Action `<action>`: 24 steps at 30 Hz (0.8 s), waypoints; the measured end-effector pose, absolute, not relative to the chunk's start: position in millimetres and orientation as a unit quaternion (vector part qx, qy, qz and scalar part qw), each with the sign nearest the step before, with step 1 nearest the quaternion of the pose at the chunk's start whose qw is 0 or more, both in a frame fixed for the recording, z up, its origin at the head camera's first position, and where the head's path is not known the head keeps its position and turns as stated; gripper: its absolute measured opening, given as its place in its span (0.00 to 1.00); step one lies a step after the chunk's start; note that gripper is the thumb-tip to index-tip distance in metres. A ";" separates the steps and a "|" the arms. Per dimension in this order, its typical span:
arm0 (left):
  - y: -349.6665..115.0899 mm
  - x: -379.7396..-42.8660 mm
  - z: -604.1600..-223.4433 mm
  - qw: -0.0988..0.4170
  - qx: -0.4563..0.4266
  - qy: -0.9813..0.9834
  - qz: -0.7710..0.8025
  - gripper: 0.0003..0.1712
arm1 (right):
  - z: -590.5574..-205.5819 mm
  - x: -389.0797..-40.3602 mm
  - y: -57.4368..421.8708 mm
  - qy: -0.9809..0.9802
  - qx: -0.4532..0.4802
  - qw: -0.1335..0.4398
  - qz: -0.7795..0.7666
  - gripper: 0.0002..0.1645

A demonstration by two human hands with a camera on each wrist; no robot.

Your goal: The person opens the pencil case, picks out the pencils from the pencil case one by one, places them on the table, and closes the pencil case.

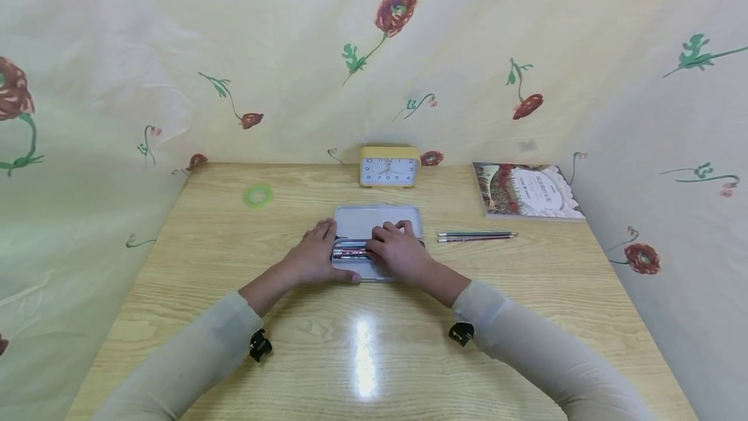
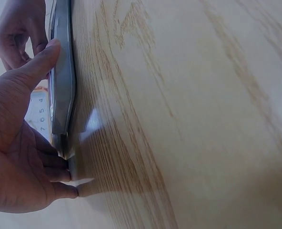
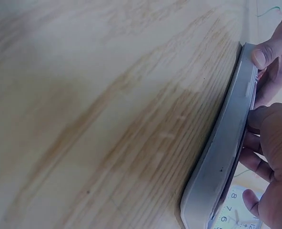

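Observation:
A grey metal pencil case (image 1: 376, 216) lies on the table with its lid raised toward the back. Several pencils (image 1: 349, 252) lie lengthwise in its tray. My left hand (image 1: 315, 255) holds the left end of the case, thumb along the near edge and fingers round the far side; in the left wrist view its thumb presses on the case wall (image 2: 62, 81). My right hand (image 1: 400, 252) reaches into the right half, its fingers curled down on the pencils and hiding their right ends. The right wrist view shows that thumb at the case rim (image 3: 226, 138).
Two more pencils (image 1: 476, 236) lie side by side to the right of the case. Behind it stands a yellow alarm clock (image 1: 388, 167). A book (image 1: 528, 191) lies at the back right, and a green tape roll (image 1: 258, 196) at the back left. Flowered cloth (image 1: 304, 51) hangs round the table.

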State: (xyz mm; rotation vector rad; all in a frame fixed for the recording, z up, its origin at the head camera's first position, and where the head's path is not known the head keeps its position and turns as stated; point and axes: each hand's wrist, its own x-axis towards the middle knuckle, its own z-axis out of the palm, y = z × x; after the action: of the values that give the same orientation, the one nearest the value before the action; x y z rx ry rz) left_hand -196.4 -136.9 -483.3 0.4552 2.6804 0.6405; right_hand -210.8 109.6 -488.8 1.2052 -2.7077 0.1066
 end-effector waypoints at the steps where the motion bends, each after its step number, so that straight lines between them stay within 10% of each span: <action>1: -137.0 -196.6 -483.9 0.174 0.161 0.945 0.226 0.82 | -489.0 -210.8 109.5 -0.910 0.404 0.086 0.038 0.09; 24: -137.7 -196.4 -485.6 0.161 0.168 0.946 0.226 0.82 | -488.1 -214.6 105.2 -0.918 0.389 0.056 0.058 0.09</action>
State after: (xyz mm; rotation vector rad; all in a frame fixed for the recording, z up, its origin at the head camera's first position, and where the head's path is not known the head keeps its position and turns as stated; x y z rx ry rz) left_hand -196.4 -137.7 -485.6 0.4801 2.7019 0.6441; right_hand -214.6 105.2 -488.1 1.1801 -2.7842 0.1746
